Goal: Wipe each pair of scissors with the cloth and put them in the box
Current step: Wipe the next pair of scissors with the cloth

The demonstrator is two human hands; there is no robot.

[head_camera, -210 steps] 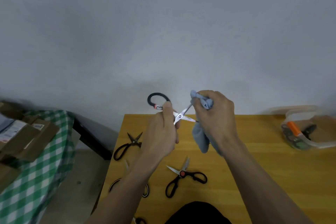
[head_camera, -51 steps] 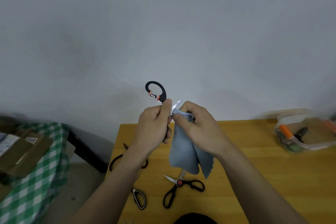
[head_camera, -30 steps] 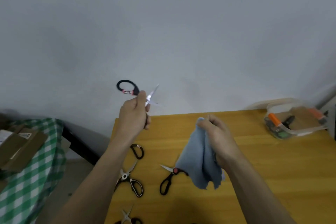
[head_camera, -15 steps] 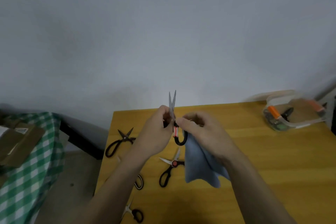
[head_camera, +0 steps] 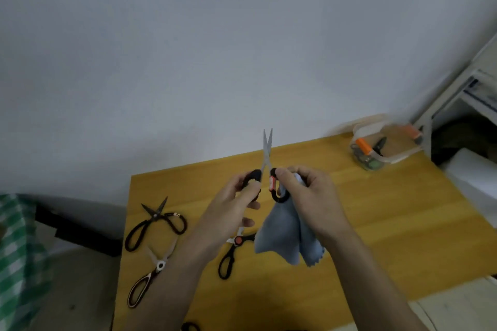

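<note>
Scissors [head_camera: 266,154] upright over table's [head_camera: 376,223] middle, tips up; left hand [head_camera: 236,204] curled round one loop, right hand [head_camera: 309,196] pinching other loop plus cloth [head_camera: 282,239]. Box [head_camera: 376,148] at far right corner, nearer right hand.

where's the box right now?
Head view, far right corner of the wooden table, by the wall: the clear plastic box sits beyond the right hand, apart from it, with some scissors already inside.
</note>
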